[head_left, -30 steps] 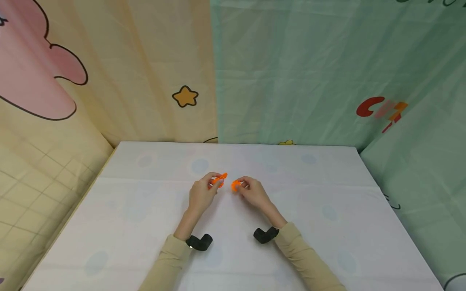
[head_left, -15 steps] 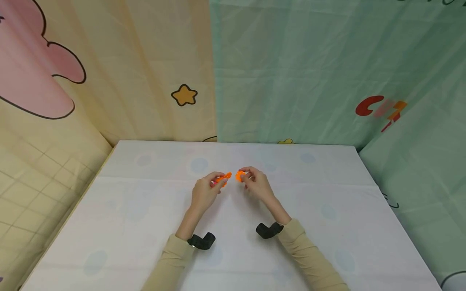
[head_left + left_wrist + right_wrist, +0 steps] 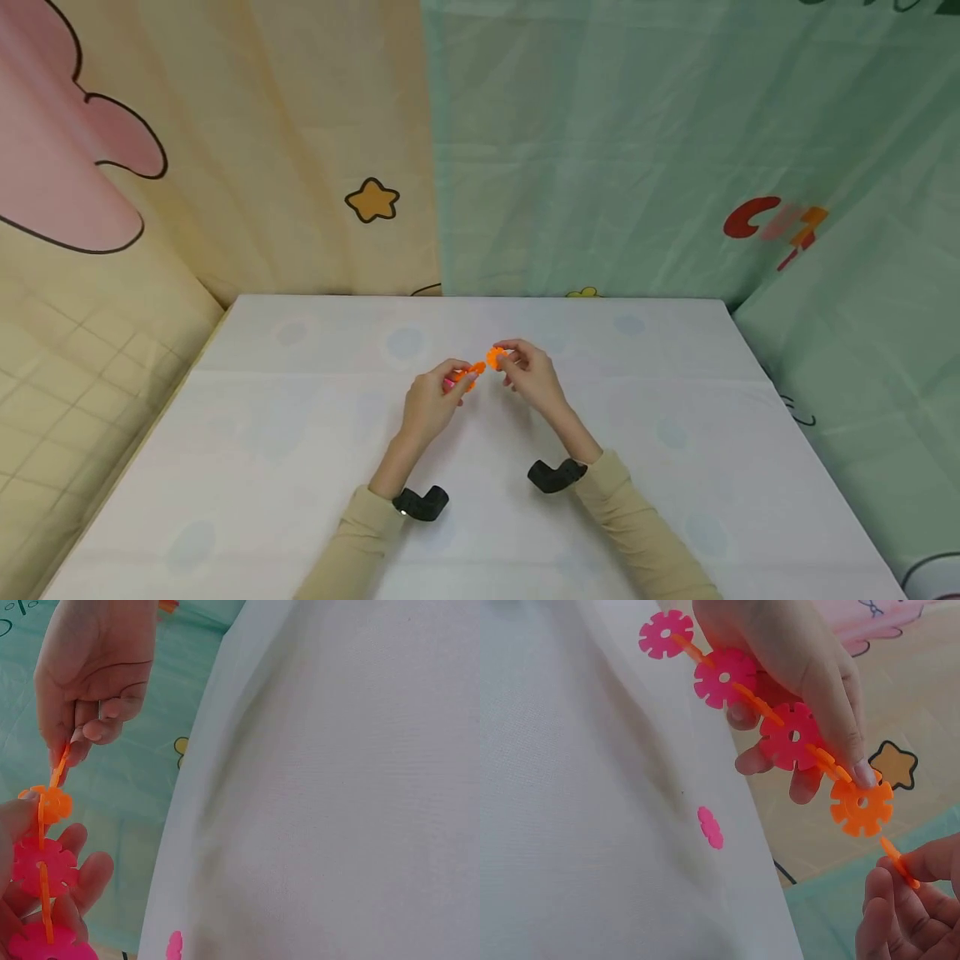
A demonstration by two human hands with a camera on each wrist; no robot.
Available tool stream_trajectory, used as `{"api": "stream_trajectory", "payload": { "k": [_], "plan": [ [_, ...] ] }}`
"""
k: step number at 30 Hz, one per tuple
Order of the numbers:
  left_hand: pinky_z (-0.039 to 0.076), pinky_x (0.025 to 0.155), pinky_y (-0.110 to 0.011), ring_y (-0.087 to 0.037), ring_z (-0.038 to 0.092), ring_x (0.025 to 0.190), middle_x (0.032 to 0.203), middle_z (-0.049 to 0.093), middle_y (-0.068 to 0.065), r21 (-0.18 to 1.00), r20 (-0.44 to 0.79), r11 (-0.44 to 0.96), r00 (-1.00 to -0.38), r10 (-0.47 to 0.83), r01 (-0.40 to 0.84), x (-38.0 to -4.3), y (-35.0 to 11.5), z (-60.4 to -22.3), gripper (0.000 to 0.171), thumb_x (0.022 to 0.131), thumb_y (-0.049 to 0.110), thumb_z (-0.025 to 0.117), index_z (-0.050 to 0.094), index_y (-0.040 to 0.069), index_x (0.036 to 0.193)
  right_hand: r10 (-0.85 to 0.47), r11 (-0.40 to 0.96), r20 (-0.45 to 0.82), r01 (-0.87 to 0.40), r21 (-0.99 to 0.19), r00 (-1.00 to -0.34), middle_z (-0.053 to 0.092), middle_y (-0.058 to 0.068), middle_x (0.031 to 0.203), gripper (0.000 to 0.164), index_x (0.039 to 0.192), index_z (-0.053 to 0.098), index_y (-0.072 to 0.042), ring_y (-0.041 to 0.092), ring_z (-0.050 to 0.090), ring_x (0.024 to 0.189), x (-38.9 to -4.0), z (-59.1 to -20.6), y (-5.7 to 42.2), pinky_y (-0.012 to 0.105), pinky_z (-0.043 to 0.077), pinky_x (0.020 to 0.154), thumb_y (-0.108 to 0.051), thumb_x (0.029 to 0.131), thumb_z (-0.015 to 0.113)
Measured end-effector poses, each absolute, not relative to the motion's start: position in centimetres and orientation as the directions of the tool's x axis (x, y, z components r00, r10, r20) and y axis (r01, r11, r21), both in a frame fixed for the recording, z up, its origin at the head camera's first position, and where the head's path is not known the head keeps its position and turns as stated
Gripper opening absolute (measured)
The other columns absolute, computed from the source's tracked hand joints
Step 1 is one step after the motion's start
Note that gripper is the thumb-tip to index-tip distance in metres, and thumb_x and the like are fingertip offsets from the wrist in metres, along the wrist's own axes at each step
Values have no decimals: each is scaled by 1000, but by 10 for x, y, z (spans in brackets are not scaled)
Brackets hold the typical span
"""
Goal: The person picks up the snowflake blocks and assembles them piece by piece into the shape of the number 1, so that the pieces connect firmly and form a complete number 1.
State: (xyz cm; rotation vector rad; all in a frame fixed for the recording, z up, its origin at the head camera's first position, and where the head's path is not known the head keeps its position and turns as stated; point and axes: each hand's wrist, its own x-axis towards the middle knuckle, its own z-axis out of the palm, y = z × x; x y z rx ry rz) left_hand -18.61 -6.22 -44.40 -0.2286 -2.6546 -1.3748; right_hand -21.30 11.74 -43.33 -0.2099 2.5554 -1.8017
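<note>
My left hand [image 3: 426, 404] pinches a chain of notched plastic discs by its orange end disc [image 3: 847, 815], thumb on that disc's edge. Pink discs [image 3: 784, 755] and edge-on orange discs [image 3: 759, 701] alternate along the chain behind it, past the curled fingers. My right hand [image 3: 536, 385] pinches a single orange disc [image 3: 494, 358] between thumb and fingertips. This single disc [image 3: 895, 859] is turned edge-on, its tip right beside the rim of the chain's end disc. Both hands are above the far middle of the table.
A white tablecloth [image 3: 637, 500] with pale dots covers the table. Another pink disc [image 3: 711, 827] shows against the white cloth, apart from the hands. Cream and green printed curtains [image 3: 600, 150] stand behind the table and at its sides. Black wrist mounts [image 3: 422, 503] are on both wrists.
My right hand has moved up and slightly right with the orange disc, and my left hand has shifted right with the chain. The two orange discs have come close together.
</note>
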Motion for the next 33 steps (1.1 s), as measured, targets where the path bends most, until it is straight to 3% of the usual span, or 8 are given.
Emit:
{"api": "stream_trajectory", "payload": {
  "k": [10,18,33],
  "plan": [
    [40,47,-23,-5,56,52,80,69,-1,771,221,598,-973,69,218,-187,-56,-448,24,92,32,65,67,15,109,-83,329,59,-84,-941,-995,70,22,93,27,119,63,-7,44,62,72,-211,-428,118,23,52,57,-16,94,60],
    [36,42,-21,-7,54,51,77,66,-2,767,255,595,-965,64,242,-185,-53,-445,22,91,30,65,67,15,107,-77,323,65,-87,-943,-995,71,21,92,27,119,64,-7,44,62,71,-211,-428,119,23,52,57,-17,93,61],
    [38,50,-21,-9,48,56,79,69,1,729,308,623,-949,73,284,-188,-49,-446,15,91,28,67,69,15,97,-58,346,94,-108,-932,-994,71,18,87,26,116,66,-6,45,62,68,-211,-426,119,21,50,54,-15,92,63]
  ]
}}
